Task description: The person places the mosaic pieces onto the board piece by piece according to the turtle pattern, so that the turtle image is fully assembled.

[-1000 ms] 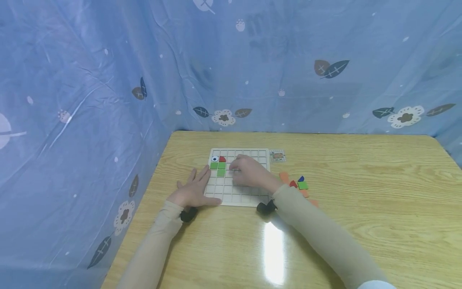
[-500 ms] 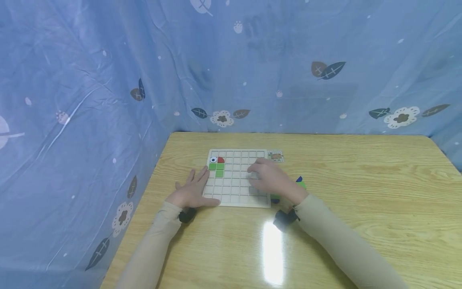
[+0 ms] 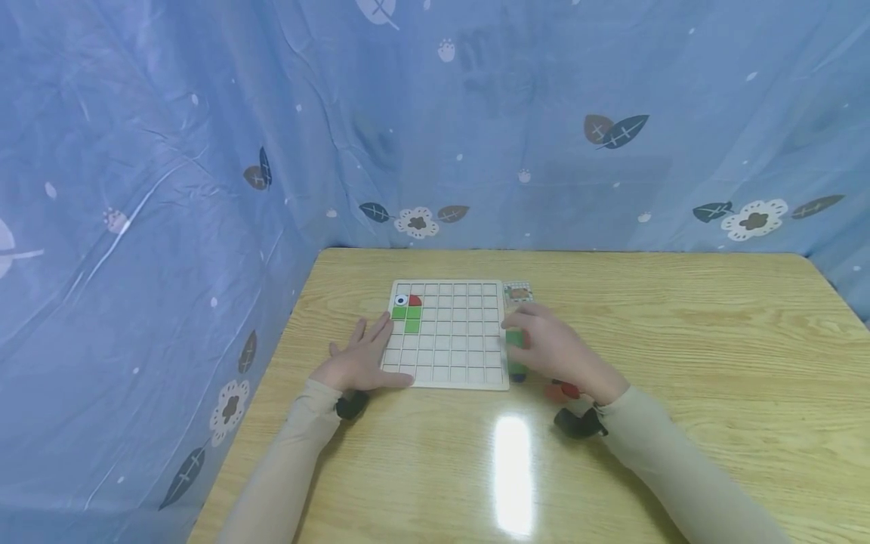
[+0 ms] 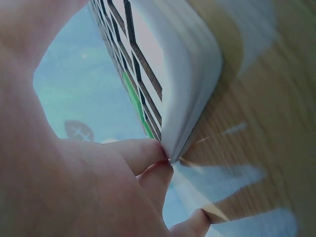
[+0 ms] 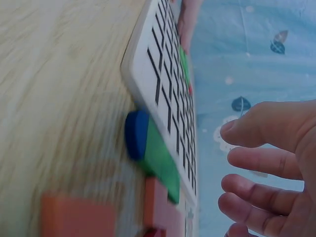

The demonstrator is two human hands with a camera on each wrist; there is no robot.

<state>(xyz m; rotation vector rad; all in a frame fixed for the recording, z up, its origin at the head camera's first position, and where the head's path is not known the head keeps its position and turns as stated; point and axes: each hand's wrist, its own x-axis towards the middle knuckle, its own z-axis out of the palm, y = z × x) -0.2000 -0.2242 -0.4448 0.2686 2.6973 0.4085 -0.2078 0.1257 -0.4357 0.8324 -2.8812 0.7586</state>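
A white gridded board [image 3: 458, 353] lies on the table. Near its upper left are an eye tile [image 3: 402, 300], a red rounded tile [image 3: 414, 301] and several green tiles [image 3: 412, 326]. My left hand [image 3: 360, 365] rests with spread fingers against the board's left edge; in the left wrist view, fingertips [image 4: 154, 147] touch that edge. My right hand [image 3: 553, 344] hovers by the board's right edge, fingers loosely bent and holding nothing. Beside that edge, partly hidden under the hand, lie a green piece [image 5: 160, 165] and a blue rounded piece [image 5: 137, 134].
A small picture card [image 3: 519, 292] lies at the board's upper right. Red pieces [image 3: 566, 389] sit near the right wrist. In the right wrist view, orange blocks [image 5: 79, 217] are in the foreground. A blue patterned curtain [image 3: 530, 136] hangs behind the wooden table [image 3: 646, 340].
My right hand has moved right, from over the middle of the board to past its right edge above the loose pieces. My left hand stays in place.
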